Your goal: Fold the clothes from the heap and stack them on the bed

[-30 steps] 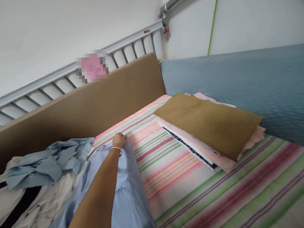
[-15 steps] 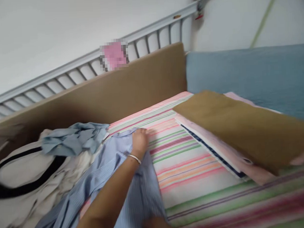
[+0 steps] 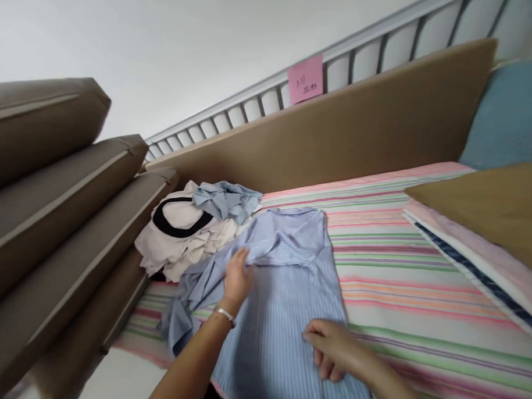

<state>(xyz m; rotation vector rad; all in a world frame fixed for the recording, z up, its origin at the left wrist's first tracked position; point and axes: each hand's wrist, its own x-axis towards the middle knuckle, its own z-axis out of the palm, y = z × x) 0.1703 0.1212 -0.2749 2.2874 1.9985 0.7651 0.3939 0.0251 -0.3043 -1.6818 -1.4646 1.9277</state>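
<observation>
Hands [image 3: 236, 283] over shirt [image 3: 282, 309]: left [image 3: 236, 283] loose, right [image 3: 332, 347] curled

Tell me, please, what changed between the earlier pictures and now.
The left hand moved from the far corner of the shirt leftward and nearer, to the sleeve; whether it grips is unclear. The right hand has come fully into view over the shirt's near part. The view turned left, showing more cushions. The folded stack and clothes heap stayed in place.
</observation>
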